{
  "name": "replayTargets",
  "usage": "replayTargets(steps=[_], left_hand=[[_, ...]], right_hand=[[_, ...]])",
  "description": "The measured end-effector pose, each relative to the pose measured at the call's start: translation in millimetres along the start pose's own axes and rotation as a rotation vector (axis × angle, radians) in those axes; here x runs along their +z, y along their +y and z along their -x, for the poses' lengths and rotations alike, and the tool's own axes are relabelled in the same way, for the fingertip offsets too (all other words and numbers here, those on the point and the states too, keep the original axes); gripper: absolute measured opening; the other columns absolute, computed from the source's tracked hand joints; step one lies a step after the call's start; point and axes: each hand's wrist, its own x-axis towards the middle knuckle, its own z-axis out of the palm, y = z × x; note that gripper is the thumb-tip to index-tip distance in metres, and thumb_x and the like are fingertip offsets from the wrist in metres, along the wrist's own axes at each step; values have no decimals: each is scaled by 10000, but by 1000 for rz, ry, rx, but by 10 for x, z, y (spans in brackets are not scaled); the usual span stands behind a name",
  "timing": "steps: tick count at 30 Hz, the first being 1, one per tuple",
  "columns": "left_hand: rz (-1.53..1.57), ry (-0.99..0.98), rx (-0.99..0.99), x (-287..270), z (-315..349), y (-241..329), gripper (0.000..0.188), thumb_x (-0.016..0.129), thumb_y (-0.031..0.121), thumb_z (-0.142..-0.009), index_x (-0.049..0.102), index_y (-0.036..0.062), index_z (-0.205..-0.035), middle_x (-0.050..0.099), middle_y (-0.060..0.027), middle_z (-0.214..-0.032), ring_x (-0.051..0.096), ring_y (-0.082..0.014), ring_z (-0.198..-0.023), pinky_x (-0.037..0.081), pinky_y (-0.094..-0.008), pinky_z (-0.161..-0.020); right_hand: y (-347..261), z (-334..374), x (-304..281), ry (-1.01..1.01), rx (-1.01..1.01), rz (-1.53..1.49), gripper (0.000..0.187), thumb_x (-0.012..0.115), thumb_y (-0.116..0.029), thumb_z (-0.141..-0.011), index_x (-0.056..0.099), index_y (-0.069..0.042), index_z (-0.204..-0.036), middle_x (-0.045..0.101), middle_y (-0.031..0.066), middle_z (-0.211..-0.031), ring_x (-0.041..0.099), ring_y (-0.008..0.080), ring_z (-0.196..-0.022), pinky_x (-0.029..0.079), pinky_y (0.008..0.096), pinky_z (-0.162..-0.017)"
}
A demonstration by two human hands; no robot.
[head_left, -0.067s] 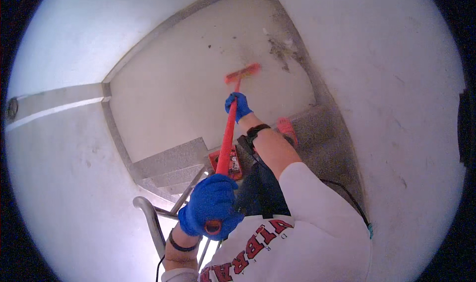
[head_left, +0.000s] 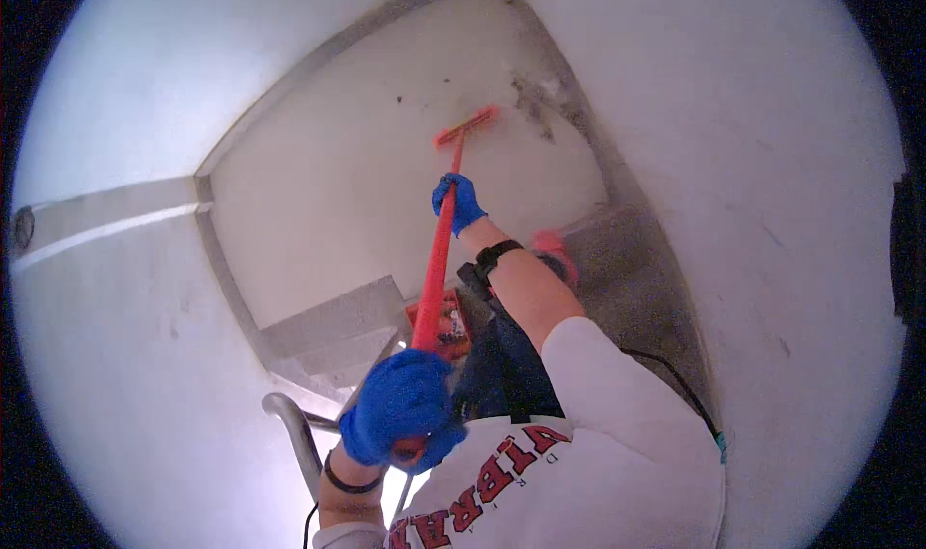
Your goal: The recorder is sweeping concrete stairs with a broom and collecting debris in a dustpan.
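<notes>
My left hand (head_left: 400,404), in a blue glove, is closed round the top end of a long red broom handle. Further down the same handle, my right hand (head_left: 460,202) grips it, also blue-gloved. The broom (head_left: 439,269) slants away from me, its red head (head_left: 467,127) low over the pale floor and a little blurred. Beyond and right of the head lies a patch of dark dirt (head_left: 533,108) by the wall. A red dustpan-like tray (head_left: 439,322) with loose debris sits near my legs, partly behind the handle.
Speckled grey steps (head_left: 333,317) go down at the left, beside a metal handrail (head_left: 292,433). White walls (head_left: 772,211) with grey skirting enclose the landing. A pinkish-red shoe (head_left: 552,245) shows right of my right forearm, near a grey step (head_left: 627,260).
The broom head has moved slightly away from me, toward the dirt patch. Both hands keep their hold, and the view has shifted a little.
</notes>
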Motion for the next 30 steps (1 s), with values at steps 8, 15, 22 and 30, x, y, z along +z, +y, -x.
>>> replayTargets(steps=[8,15,22,30], left_hand=[[87,733,-349,-692,-300,-39,225,445,132,-700,324,93,-515,390,-47,-495,400,-149,-445,395,-332,-520],[965,228,-149,-618,-1527,-1582,156,391,120,-721,354,146,-571,360,-24,-460,369,-171,-428,332,-314,-523],[414,208,63,-703,-2230,-1083,136,484,10,-652,438,38,-527,413,-50,-475,448,-179,-443,391,-292,-433],[237,566,385,-1411,-2004,-845,175,347,191,-702,326,79,-569,282,-27,-478,277,-140,-398,231,-273,-365]], right_hand=[[-427,247,-298,28,-513,344,96,381,-124,-696,442,-91,-629,456,18,-558,446,133,-522,383,270,-486],[-1111,349,-324,611,-529,2080,200,377,-219,-674,520,-87,-625,524,46,-598,500,171,-573,376,321,-524],[-1480,-826,774,362,-937,1815,90,550,-112,-525,470,-72,-515,438,44,-449,444,149,-443,350,299,-409],[-674,-665,925,374,-1337,1576,153,405,-195,-652,411,-108,-526,403,5,-485,399,158,-444,336,270,-433]])
